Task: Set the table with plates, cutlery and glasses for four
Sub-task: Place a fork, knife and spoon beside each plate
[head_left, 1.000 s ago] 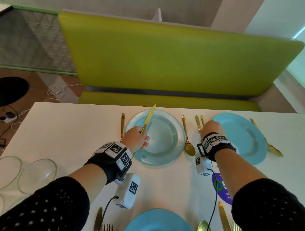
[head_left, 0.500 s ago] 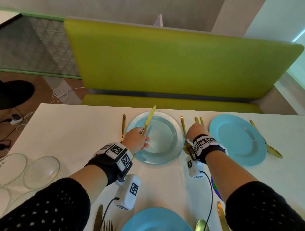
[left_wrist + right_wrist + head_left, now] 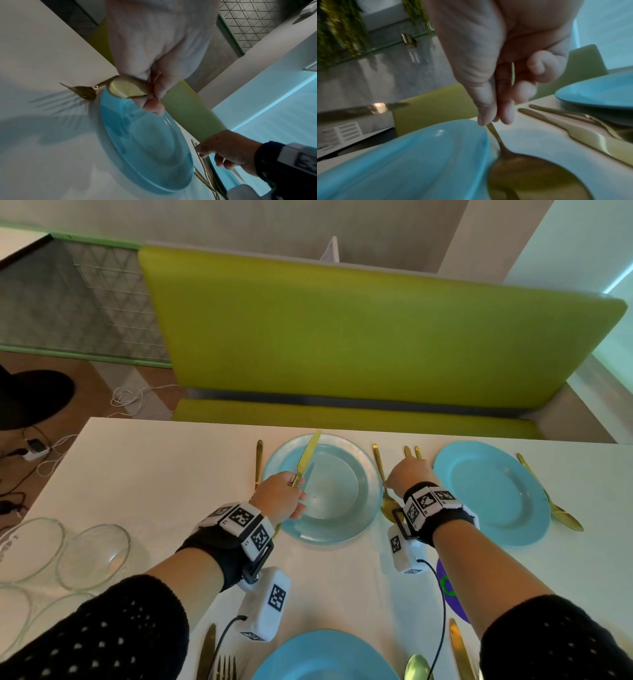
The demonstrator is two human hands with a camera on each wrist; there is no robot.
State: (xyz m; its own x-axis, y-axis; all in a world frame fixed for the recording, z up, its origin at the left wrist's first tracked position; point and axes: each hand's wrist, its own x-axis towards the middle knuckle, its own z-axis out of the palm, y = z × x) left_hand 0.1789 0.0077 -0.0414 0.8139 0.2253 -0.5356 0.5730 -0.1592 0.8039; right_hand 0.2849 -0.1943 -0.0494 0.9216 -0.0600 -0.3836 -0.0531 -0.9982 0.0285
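Observation:
My left hand (image 3: 289, 493) grips a gold knife (image 3: 307, 461) by its handle and holds it slanted over the pale blue far plate (image 3: 346, 508). The left wrist view shows the same knife (image 3: 126, 91) in my curled fingers (image 3: 152, 106) above the plate (image 3: 145, 146). My right hand (image 3: 388, 482) pinches the thin handle of a gold spoon (image 3: 379, 465) lying just right of that plate. In the right wrist view my thumb and fingertips (image 3: 485, 119) meet on the spoon (image 3: 530, 175) handle. A gold fork (image 3: 258, 462) lies left of the plate.
A second blue plate (image 3: 493, 494) sits to the right, with a knife and fork (image 3: 412, 451) on its left and a spoon (image 3: 551, 501) on its right. Glass bowls (image 3: 92, 556) stand at the table's left. A near plate (image 3: 322, 657) has cutlery on both sides. A green bench (image 3: 342, 337) lies beyond.
My right hand moved left from the knife and fork by the right plate to the spoon beside the far plate. The left hand kept the knife over that plate.

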